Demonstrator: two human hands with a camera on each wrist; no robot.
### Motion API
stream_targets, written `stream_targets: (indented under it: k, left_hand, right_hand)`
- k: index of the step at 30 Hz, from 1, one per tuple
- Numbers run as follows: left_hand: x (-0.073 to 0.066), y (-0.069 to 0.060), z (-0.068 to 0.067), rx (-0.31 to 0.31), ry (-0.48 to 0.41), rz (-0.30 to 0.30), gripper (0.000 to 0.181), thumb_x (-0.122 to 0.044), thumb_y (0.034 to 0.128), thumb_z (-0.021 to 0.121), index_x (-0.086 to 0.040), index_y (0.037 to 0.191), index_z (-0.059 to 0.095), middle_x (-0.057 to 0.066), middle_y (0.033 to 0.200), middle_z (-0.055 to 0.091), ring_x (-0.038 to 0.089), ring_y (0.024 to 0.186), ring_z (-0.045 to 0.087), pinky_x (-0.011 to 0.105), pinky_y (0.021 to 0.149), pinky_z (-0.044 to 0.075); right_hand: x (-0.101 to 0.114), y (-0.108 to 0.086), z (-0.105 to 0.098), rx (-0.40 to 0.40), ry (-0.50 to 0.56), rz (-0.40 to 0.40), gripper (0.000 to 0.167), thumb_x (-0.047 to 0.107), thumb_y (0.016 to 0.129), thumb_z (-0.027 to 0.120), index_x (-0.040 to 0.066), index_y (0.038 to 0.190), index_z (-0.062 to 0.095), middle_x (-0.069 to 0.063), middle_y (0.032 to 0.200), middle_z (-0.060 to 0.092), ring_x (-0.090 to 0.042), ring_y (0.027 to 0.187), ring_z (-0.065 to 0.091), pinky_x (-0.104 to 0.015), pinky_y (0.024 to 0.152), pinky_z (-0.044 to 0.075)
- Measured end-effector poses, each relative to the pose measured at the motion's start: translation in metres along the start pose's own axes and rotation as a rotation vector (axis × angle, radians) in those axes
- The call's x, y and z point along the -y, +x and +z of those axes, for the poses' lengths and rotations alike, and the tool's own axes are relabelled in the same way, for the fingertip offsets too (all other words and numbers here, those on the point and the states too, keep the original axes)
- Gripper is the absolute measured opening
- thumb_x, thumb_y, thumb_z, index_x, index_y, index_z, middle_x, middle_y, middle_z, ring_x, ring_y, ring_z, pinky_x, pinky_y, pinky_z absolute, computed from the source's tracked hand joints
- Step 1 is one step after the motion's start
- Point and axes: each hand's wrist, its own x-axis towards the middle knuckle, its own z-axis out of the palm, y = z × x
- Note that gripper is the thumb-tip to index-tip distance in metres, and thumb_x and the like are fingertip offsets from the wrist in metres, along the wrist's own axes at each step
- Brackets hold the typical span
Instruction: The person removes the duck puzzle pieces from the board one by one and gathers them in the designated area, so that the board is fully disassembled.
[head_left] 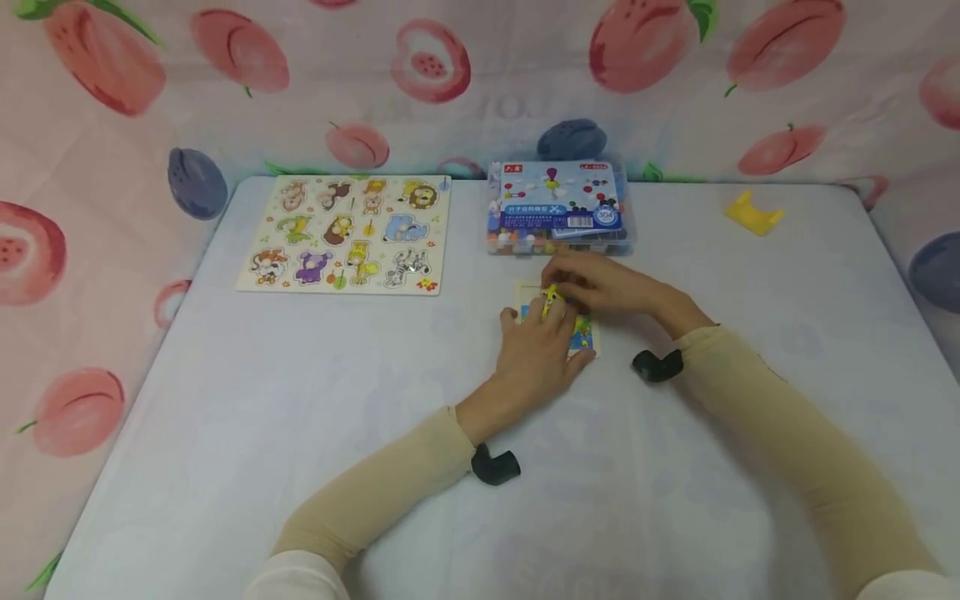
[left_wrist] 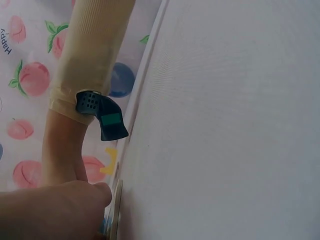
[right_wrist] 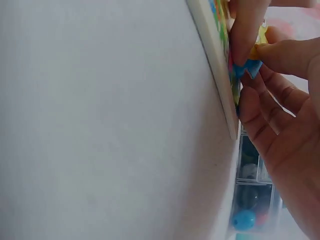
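A small wooden jigsaw puzzle (head_left: pixel 587 337) with a pale frame and a colourful picture lies flat on the table. My left hand (head_left: pixel 534 346) rests over it, fingers spread across the picture, hiding much of it. At its upper side my right hand (head_left: pixel 607 283) pinches a puzzle piece (right_wrist: pixel 253 66) with yellow and blue on it. In the right wrist view the piece is tilted up off the board, and a left fingertip touches it. The left wrist view shows the left hand (left_wrist: pixel 60 207) beside the thin board edge (left_wrist: pixel 116 210).
A clear case of molecule-model parts (head_left: pixel 558 208) stands just behind the hands. To the left lies an animal peg board (head_left: pixel 367 283). One yellow plastic piece (head_left: pixel 753 214) sits at the back right. Dark wrist-camera mounts (head_left: pixel 495 465) stick out from the sleeves.
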Motion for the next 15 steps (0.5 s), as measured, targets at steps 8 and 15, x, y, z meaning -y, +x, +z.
stream_targets:
  k: [8, 15]
  left_hand:
    - [-0.002, 0.0, 0.001, 0.012, -0.001, 0.001, 0.059, -0.053, 0.0951, 0.039, -0.017, 0.142, 0.041, -0.002, 0.131, 0.044, 0.024, 0.12, 0.038, 0.062, 0.099, 0.031]
    - [0.001, -0.003, -0.001, 0.038, 0.019, 0.016, 0.059, -0.05, 0.0963, 0.037, -0.017, 0.145, 0.038, -0.001, 0.135, 0.044, 0.025, 0.121, 0.039, 0.061, 0.1, 0.033]
  right_hand:
    - [-0.004, -0.012, 0.006, -0.134, 0.15, 0.079, 0.015, 0.012, 0.096, 0.052, 0.01, 0.111, 0.058, -0.006, 0.108, 0.061, -0.018, 0.098, 0.057, -0.037, 0.087, 0.047]
    - [-0.003, -0.032, 0.002, -0.278, 0.157, 0.134, 0.02, 0.02, 0.097, 0.053, 0.011, 0.114, 0.059, -0.003, 0.113, 0.061, -0.015, 0.102, 0.055, -0.022, 0.09, 0.044]
